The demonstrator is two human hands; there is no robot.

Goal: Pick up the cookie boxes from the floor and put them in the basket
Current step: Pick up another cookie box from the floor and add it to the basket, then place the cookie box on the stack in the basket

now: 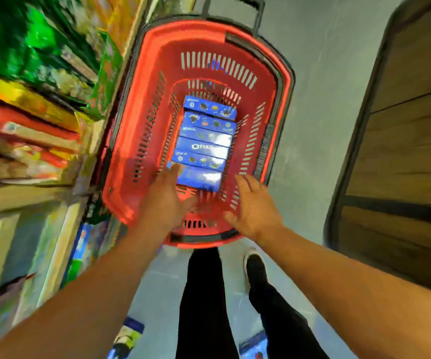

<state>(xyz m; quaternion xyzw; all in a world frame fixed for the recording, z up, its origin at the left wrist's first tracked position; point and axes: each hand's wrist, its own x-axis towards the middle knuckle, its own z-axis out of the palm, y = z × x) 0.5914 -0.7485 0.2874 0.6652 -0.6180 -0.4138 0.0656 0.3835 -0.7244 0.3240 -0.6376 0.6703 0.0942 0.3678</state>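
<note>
Red slotted plastic shopping basket (141, 120) w/ dark rim, on grey floor (320, 112), black pull handle at 12 o'clock. Inside: row of six blue cardboard cookie boxes (205, 142) side by side along basket bottom, running 12 to 6 o'clock.

Left hand (163, 200): over basket's 6 o'clock end, fingers (174, 169) straight, loose, tips touching nearest box at its 9 o'clock corner; no grip.

Right hand (254, 207): over basket's 5 o'clock wall, palm down, fingers spread, holding nothing, just beside nearest box, apart from it.

Both forearms bare, reaching fwd from 6 o'clock.

More blue boxes on floor: one at 7 o'clock (127, 338), one at 6 o'clock (253, 345). Blurred shelves (27, 112) at 9 o'clock.
</note>
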